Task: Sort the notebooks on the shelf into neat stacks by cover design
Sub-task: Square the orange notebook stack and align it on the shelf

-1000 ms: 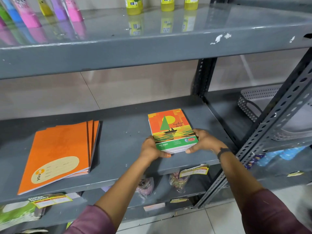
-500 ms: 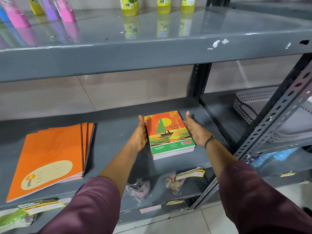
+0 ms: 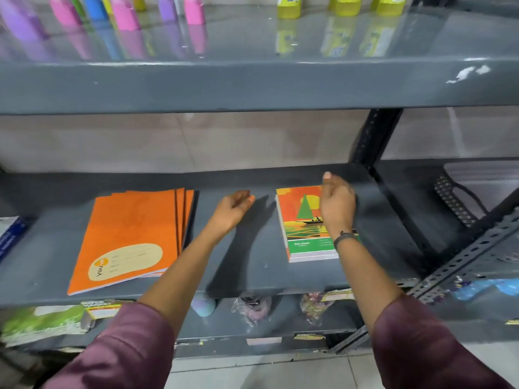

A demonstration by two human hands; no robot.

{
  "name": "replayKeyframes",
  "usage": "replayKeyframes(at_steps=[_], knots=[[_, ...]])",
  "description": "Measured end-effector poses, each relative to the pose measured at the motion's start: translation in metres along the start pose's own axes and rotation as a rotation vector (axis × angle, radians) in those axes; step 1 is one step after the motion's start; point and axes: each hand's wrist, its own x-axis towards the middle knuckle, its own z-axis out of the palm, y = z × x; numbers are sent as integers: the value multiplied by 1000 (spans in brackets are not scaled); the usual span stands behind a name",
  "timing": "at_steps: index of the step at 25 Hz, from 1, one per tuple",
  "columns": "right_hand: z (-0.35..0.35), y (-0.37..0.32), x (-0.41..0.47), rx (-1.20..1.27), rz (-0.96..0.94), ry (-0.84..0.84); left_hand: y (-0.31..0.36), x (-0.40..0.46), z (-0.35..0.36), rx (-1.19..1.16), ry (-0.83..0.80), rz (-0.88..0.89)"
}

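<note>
both hands (image 3: 233, 206) lifted off sailboat notebooks (image 3: 303, 226)

Under both hands, the shelf (image 3: 252, 265) is grey painted metal, smooth with a dull sheen. The orange notebooks (image 3: 132, 237) left of the left hand (image 3: 230, 209) have matt paper covers. The sailboat notebooks (image 3: 303, 228) beneath the right hand (image 3: 337, 203) look glossier, perhaps laminated.

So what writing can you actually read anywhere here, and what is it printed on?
"you": on the cream label of the top orange notebook.
Sailboat notebook: white text on its green band, too blurred to read.
Yellow tags under the shelf edge: blurred.
Yellow bottles up top: labels unreadable.
</note>
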Motion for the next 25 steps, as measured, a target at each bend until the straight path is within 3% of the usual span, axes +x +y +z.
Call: replayKeyframes(at_steps=[2, 4, 6, 8, 9, 11, 13, 16, 22, 25], knots=[[33, -32, -23, 144, -43, -161, -19, -9, -48, 176, 115, 96], [68, -65, -52, 333, 58, -393, -45, -22, -106, 296, 442, 123], [102, -85, -76, 511, 303, -640, -71, -36, -162, 251, 805, -4], [134, -96, -91, 605, 502, -839, -98, -44, -211, 106, 967, -256], [145, -102, -96, 613, 552, -890, -107, -46, -228, -43, 916, -359], [162, -116, -103, 616, 574, -945, -117, -45, -247, -378, 663, -462], [178, -129, -108, 579, 561, -947, -120, -39, -255, -504, 506, -518], [195, -143, -112, 488, 551, -926, -113, -24, -251, -463, 401, -513], [206, -143, -126, 651, 661, -896, -109, -14, -248, -245, 111, -447], [189, -141, -134, 661, 570, -946, -101, -26, -258, -98, 43, -400]])
